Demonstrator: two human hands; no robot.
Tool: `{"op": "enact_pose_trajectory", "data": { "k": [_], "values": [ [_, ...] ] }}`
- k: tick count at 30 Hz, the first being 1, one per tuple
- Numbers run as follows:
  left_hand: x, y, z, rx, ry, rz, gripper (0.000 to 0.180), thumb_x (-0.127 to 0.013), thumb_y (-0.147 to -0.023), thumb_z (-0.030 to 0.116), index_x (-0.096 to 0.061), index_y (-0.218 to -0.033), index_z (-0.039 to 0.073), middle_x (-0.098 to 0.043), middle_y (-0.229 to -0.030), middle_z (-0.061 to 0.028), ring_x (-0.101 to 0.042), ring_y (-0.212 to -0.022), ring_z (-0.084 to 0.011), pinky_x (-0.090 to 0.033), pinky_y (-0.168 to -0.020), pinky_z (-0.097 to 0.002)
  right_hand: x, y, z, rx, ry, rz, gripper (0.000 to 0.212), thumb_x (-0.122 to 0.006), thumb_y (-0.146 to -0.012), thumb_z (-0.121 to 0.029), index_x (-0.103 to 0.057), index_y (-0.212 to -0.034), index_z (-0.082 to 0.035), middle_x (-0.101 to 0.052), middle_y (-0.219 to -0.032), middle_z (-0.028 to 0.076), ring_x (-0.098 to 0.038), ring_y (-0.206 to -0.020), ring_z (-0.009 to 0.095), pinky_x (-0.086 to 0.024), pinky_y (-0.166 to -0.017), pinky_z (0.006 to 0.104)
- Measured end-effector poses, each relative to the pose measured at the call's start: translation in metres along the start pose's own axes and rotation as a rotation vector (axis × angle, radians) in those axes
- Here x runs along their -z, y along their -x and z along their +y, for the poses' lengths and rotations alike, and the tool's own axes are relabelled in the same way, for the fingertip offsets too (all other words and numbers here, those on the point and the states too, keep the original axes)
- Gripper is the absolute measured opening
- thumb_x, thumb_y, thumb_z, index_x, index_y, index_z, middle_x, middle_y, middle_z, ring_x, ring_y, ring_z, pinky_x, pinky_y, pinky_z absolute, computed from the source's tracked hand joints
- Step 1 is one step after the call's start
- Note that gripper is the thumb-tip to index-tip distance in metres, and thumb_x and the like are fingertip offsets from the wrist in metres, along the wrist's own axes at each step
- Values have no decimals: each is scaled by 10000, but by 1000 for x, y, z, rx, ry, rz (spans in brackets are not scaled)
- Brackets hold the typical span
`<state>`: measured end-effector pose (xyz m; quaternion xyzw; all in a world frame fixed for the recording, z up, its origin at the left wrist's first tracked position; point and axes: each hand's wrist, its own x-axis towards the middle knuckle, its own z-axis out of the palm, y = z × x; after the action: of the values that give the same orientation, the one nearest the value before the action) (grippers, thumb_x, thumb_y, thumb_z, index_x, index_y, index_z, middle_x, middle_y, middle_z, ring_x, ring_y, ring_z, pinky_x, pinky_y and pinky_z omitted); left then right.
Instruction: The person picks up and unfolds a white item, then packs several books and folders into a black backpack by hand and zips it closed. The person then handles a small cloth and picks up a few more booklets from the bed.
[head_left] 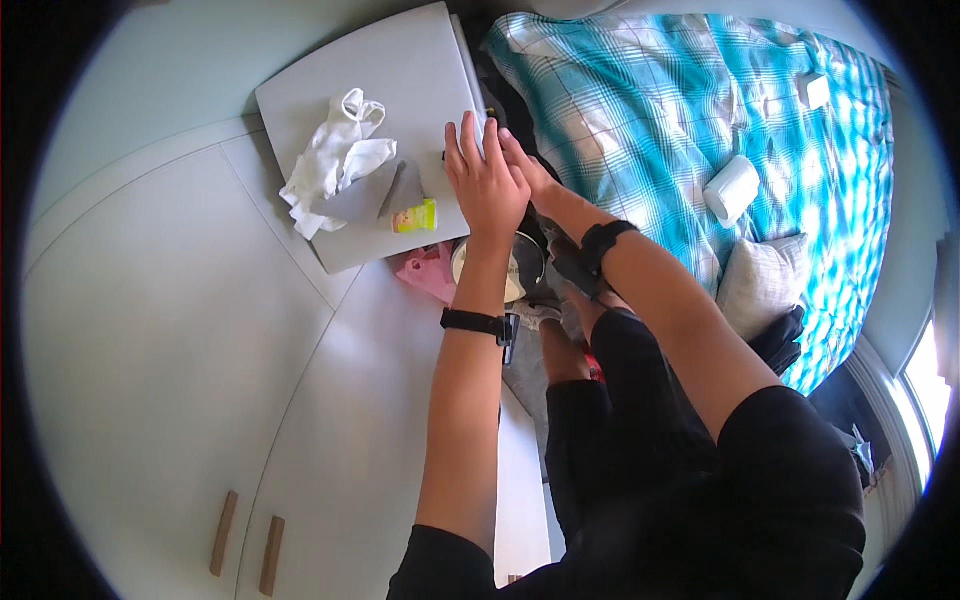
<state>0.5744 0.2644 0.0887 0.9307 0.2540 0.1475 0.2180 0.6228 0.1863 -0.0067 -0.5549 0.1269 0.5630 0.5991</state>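
Note:
My left hand reaches out over the right edge of a white cabinet top, its fingers stretched and slightly spread. Close against it on the right is my right hand, with a finger or two extended; the rest of its fingers are hidden behind the left hand. Whether anything lies under the two hands cannot be made out. Left of them on the cabinet top are a crumpled white cloth, a grey cloth-like piece and a small yellow-green container.
A pink plastic bag and a round bin stand below my forearms. On the right is a bed with a teal plaid cover, holding a white roll, a small white box and a pale cushion. White wardrobe doors fill the left.

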Motion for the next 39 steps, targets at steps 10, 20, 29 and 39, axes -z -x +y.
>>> {"op": "enact_pose_trajectory", "data": {
  "k": [10,20,29,39],
  "values": [
    [44,152,2,49,34,-260,566,-607,-660,95,-460,-1201,23,-392,-1313,-182,-373,-1205,-398,-311,-995,-507,53,50,31,-52,932,148,456,-567,-787,-516,-663,-923,-91,-663,-842,149,-624,-851,321,-485,-748,400],
    [98,357,-44,309,-62,-545,578,-627,-681,157,-461,-1222,35,-341,-1362,-195,-374,-1210,-387,-373,-950,-477,155,238,102,-49,1360,124,409,-569,-767,-449,-664,-852,-60,-665,-824,144,-633,-808,324,-489,-731,423],
    [100,448,-75,538,295,-855,377,-622,-797,324,-587,-1023,25,-636,-990,-168,-599,-957,-296,-459,-843,-405,218,486,253,-457,1173,395,364,-575,-789,-359,-673,-740,-11,-662,-668,94,-648,-601,218,-515,-638,350],
    [157,407,-57,544,86,-1292,286,-600,-795,264,-626,-926,11,-630,-730,-71,-602,-565,-169,-438,-456,-303,177,615,351,-142,244,769,348,-590,-800,-336,-659,-740,-1,-654,-658,102,-644,-567,207,-524,-528,322]
  ]
}}
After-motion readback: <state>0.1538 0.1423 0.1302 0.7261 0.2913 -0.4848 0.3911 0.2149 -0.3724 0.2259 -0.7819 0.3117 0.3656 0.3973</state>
